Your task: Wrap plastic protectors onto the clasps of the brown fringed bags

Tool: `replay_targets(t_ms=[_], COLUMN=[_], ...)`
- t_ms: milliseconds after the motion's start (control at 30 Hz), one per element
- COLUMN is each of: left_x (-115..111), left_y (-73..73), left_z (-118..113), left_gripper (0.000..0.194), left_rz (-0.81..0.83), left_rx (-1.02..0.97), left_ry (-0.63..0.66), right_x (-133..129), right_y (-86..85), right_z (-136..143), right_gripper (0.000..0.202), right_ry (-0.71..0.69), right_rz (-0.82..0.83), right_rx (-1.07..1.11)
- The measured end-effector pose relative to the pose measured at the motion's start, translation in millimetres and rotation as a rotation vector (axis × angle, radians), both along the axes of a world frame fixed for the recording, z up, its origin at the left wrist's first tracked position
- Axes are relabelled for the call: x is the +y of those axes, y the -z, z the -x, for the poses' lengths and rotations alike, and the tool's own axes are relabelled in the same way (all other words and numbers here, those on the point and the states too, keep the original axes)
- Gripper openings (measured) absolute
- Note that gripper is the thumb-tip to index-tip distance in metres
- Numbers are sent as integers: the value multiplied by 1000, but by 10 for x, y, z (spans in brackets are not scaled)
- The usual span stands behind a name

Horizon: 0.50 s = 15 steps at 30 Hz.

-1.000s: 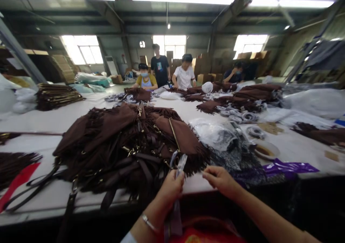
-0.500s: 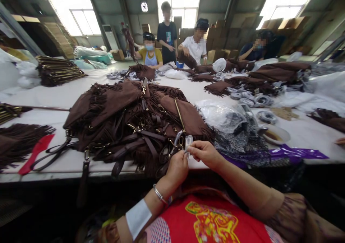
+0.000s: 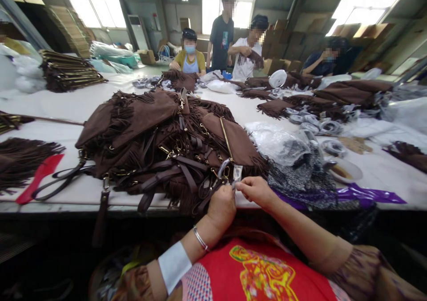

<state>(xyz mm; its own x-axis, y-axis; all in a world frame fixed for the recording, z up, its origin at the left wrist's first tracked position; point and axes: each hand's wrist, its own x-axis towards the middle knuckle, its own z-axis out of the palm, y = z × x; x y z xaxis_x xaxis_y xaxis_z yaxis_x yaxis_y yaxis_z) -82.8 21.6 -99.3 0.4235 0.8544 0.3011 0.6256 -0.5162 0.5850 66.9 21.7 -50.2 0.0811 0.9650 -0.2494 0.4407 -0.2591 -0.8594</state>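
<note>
A big pile of brown fringed bags (image 3: 140,118) with gold clasps and dark straps lies on the white table. At its front right edge my left hand (image 3: 223,206) is closed, its fingertips pinching a small clear plastic piece (image 3: 237,173) that stands up between the hands. My right hand (image 3: 255,190) touches the lower part of the same piece with thumb and forefinger pinched. Dark straps and gold hooks lie just left of my left hand; some of them are hidden behind it.
On the white table (image 3: 126,81) are a red strip (image 3: 40,176), crumpled clear plastic (image 3: 278,143), a purple wrapper (image 3: 370,193), a bowl (image 3: 345,170) and rolled grey straps (image 3: 333,147). More brown bags lie beyond. Several people are across the table.
The camera view has shifted slightly. Both hands stay together at the plastic piece. Across the table, a person in white has raised a brown fringed item, and the masked person's arm is lower.
</note>
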Motion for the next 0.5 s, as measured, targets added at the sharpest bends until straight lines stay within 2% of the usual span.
replay_targets(t_ms=[167,300,367,500], left_x=[-21,-64,-72,-45], left_y=[-12,-31,-44,-89], left_z=[18,30,38,55], left_gripper=[27,30,36,26], left_rz=[-68,-124,-152,-118], left_rx=[129,170,194,199], left_ry=[-19,-116,-105,-28], right_x=[53,92,91,43], right_y=[63,115,120,91], right_z=[53,56,48,16], right_gripper=[34,35,34,30], right_ry=[57,66,73,66], right_rz=[-9,-22,-15,15], right_rx=[-110,-154,-158,-59])
